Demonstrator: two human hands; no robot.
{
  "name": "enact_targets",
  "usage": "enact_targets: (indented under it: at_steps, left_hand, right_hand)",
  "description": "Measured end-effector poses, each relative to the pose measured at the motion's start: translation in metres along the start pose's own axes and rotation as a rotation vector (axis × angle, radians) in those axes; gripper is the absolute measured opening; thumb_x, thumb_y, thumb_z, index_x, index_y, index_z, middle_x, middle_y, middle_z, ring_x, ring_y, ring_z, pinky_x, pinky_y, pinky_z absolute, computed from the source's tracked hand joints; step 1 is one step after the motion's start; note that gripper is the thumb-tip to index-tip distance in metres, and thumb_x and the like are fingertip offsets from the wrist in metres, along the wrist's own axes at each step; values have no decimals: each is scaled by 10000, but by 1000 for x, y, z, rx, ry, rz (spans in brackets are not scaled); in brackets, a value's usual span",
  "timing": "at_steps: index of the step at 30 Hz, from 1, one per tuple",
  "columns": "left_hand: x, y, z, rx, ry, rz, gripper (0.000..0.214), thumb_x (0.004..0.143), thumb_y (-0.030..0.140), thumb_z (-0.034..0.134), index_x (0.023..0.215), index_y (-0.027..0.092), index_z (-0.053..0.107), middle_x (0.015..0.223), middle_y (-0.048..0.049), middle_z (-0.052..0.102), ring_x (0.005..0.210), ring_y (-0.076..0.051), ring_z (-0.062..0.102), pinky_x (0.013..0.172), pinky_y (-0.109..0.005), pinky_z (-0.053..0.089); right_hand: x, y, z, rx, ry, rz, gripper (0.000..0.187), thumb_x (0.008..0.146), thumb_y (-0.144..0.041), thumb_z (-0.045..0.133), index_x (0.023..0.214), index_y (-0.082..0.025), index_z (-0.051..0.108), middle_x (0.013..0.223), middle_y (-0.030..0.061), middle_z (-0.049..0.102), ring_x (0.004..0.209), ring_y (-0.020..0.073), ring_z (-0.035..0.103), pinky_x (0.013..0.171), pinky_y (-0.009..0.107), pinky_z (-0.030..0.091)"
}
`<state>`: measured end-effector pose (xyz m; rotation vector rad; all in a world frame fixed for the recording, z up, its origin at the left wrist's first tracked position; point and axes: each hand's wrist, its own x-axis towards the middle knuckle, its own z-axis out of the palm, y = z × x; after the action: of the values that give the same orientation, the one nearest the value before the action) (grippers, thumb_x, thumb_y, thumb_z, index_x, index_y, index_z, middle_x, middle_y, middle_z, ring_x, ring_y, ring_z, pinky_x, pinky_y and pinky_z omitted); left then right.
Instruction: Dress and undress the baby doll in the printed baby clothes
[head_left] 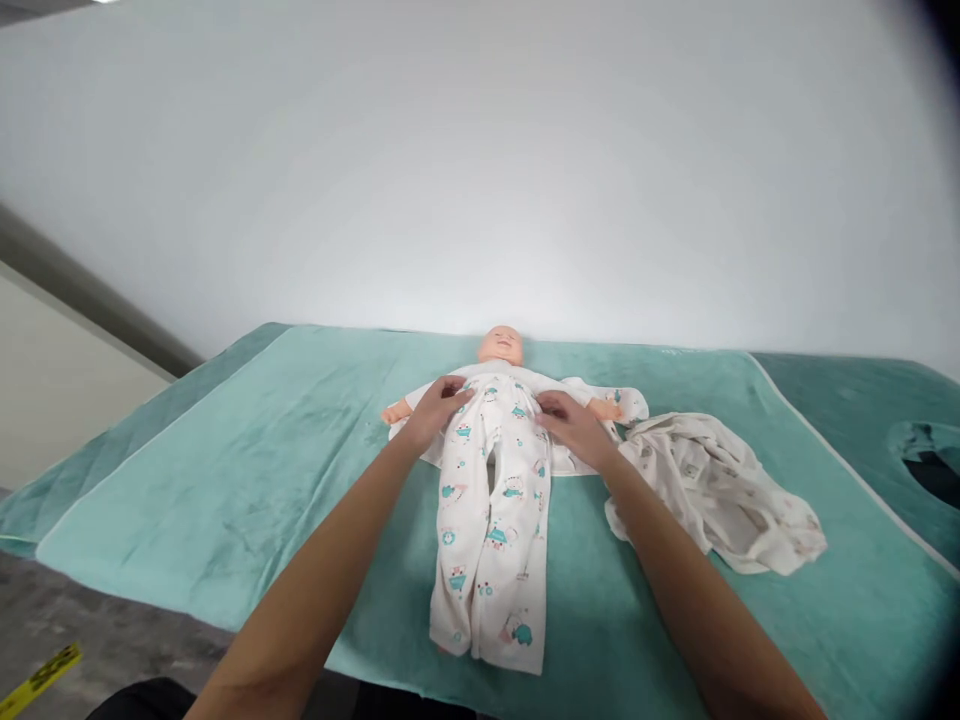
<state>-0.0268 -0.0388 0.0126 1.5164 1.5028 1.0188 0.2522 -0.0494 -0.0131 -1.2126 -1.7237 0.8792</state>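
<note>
A baby doll [501, 345] lies on its back on a teal towel [262, 470], head toward the wall. It wears white printed trousers [491, 530] and an open white top under its arms. My left hand [435, 408] grips the trousers' waistband at the doll's left side of the picture. My right hand [571, 425] pinches the waistband on the other side. Both hands have fingers curled onto the cloth.
A crumpled white printed garment [720, 490] lies on the towel to the right of the doll. A dark face hole [934, 465] shows in the teal bed at far right. A plain white wall stands behind. Grey floor with yellow tape [41, 678] lies lower left.
</note>
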Motion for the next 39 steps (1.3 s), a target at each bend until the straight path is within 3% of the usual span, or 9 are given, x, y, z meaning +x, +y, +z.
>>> enact_targets:
  at_steps: [3,6,11,15,19,24,27,34,39]
  left_hand:
    - [8,-23,-5,-113,-121,-21,583,764,463,737,1270,216,584,1279,-77,606,1161,-228,583,960,-350,491]
    - [10,-27,-1,-17,-90,-23,610,730,468,771,1247,206,581,1271,-89,592,1139,-232,582,958,-345,481]
    - [-9,-16,5,263,16,159,249,825,448,637,805,201,611,1023,-77,628,1116,-269,551,1014,-388,424]
    - [-30,-14,-4,247,-65,136,387,848,550,567,648,219,541,747,-51,600,922,-289,594,866,-402,465]
    - [-51,-28,-27,122,-251,114,464,748,587,699,997,197,662,917,-40,686,905,-261,646,804,-363,509]
    - [-66,-55,-38,-46,-430,83,886,614,465,870,1378,233,489,1362,-102,555,1218,-268,569,987,-363,487]
    - [-71,-61,-25,-27,-319,89,842,596,446,868,1316,210,500,1286,-84,568,1078,-226,594,905,-328,500]
    - [-105,-55,10,79,27,95,118,798,313,566,806,197,588,754,19,579,781,-180,528,757,-295,423]
    - [-119,-46,12,0,42,79,207,805,288,536,985,196,585,878,0,626,865,-194,574,805,-304,456]
  right_hand:
    - [18,10,30,70,62,14,528,736,-545,733,1141,-230,609,1157,70,598,1061,238,580,967,409,491]
    - [22,20,40,28,107,29,460,741,-567,721,1021,-218,616,1080,49,585,1003,222,554,927,378,466]
    - [7,16,43,-15,137,88,409,779,-598,645,672,-233,494,759,-7,515,821,204,489,782,329,419]
    - [1,16,45,-2,85,125,441,823,-594,546,598,-233,433,622,-24,448,689,173,424,665,305,374]
    - [-5,13,35,17,-9,121,410,777,-597,592,632,-226,496,631,-36,491,675,159,439,645,288,389]
    - [-39,0,26,19,-43,115,403,604,-523,768,803,-213,605,727,-36,580,748,175,515,688,283,428]
    - [-59,-5,35,-19,31,113,291,664,-453,724,794,-225,600,733,-31,584,763,185,516,724,296,409]
    - [-78,-6,63,3,253,104,157,796,-379,491,733,-243,442,694,-37,470,736,179,453,706,290,369]
    - [-81,-6,62,80,206,108,170,796,-405,499,801,-240,456,747,-34,497,759,178,469,700,281,401]
